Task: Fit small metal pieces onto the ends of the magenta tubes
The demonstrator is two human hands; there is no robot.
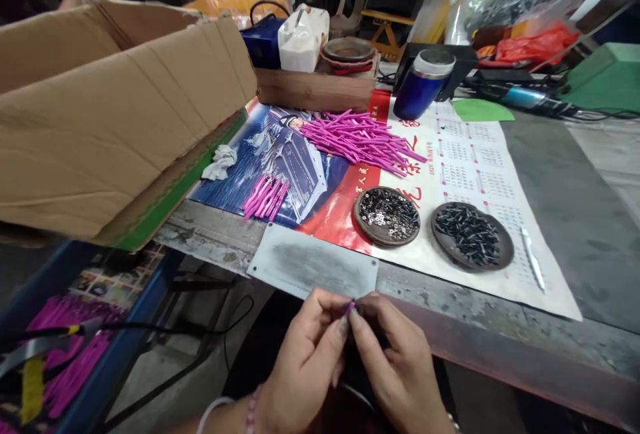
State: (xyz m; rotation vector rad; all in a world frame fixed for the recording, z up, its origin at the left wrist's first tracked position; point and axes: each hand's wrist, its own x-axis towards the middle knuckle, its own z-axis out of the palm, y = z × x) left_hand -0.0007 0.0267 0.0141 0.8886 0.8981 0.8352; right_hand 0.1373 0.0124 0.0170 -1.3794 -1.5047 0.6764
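Both my hands meet at the bottom centre, just off the table's front edge. Between my fingertips is a small magenta piece (351, 307), mostly hidden by them. My left hand (313, 347) pinches it from the left, and my right hand (395, 354) from the right. Beyond them lies a grey metal plate (313, 262) with a dark smudge. A round dish (360, 227) holds small rings and dark pieces; another dish (506, 257) holds dark pins. A large pile of magenta sticks (357, 139) lies on the calendar poster (530, 221), with a smaller bundle (266, 197) at its left.
A big cardboard box (125, 121) fills the left side. Behind the sticks stand a wooden box (310, 89) and a blue cup (420, 87). A white pen (533, 261) lies at the right. More magenta sticks (75, 354) fill a blue-edged tray at lower left, near a black cable (165, 329).
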